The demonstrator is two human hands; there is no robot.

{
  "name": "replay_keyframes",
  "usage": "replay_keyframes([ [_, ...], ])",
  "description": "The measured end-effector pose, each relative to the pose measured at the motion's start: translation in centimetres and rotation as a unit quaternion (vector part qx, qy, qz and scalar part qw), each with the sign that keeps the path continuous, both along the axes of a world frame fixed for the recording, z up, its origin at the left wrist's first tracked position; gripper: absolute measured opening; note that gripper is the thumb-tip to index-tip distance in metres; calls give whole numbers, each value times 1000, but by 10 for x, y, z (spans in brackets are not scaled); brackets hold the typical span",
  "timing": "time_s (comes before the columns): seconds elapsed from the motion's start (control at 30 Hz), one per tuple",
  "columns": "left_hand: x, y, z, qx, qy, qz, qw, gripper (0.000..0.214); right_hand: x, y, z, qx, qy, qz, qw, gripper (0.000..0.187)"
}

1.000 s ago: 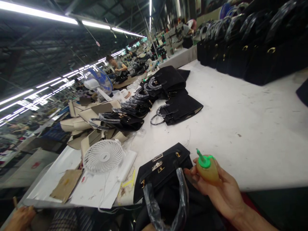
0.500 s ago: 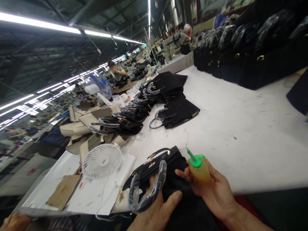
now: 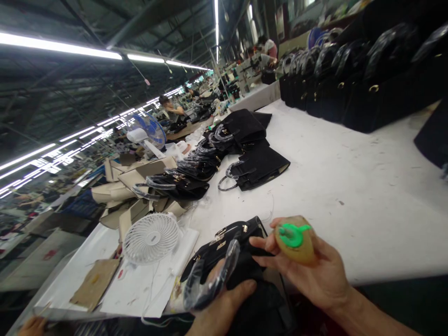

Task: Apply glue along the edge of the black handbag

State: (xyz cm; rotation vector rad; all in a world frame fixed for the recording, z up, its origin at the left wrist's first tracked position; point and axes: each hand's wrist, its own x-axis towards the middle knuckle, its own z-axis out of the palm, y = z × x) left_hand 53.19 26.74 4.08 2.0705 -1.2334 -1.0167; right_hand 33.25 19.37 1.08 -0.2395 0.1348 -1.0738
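A black handbag [image 3: 245,266] with gold fittings lies at the table's near edge, its handle [image 3: 210,294] wrapped in clear plastic. My left hand [image 3: 227,303] reaches through under that handle and grips the bag, thumb on top; its fingers are partly hidden. In my right hand [image 3: 311,275] is a glue bottle [image 3: 297,249] of amber liquid with a green cap, its nozzle pointing toward the camera. The outstretched fingers of that hand reach to the bag's edge.
A small white fan [image 3: 152,238] stands left of the bag, beside a brown cardboard piece [image 3: 94,284]. Further back lie black handbags [image 3: 259,168] and beige pieces [image 3: 115,189]. A row of black bags [image 3: 378,98] stands at right. Another person's hand [image 3: 33,324] shows at lower left.
My right hand has turned the glue bottle, so its nozzle now points toward the camera instead of up and left. The bag's rear handle has dropped lower. The left hand still holds the bag.
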Motion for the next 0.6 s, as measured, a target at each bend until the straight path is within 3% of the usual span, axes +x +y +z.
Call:
replay_keyframes([
  [0.07, 12, 0, 10, 18, 66, 47, 997, 47, -16, -8, 0, -5, 11, -13, 1000, 34],
  [0.17, 22, 2, 25, -28, 160, 130, 978, 46, -30, -14, -8, 24, 34, -27, 999, 32],
  [0.3, 27, 4, 37, -29, 228, 211, 950, 48, -23, -11, -21, 58, 80, 23, 995, 32],
  [0.47, 31, 0, 28, -22, 100, 130, 986, 51, 7, -1, -13, 27, 69, 62, 995, 36],
  [0.6, 21, -4, 14, -110, -51, 40, 992, 47, 30, 9, 3, 18, 43, 72, 996, 38],
])
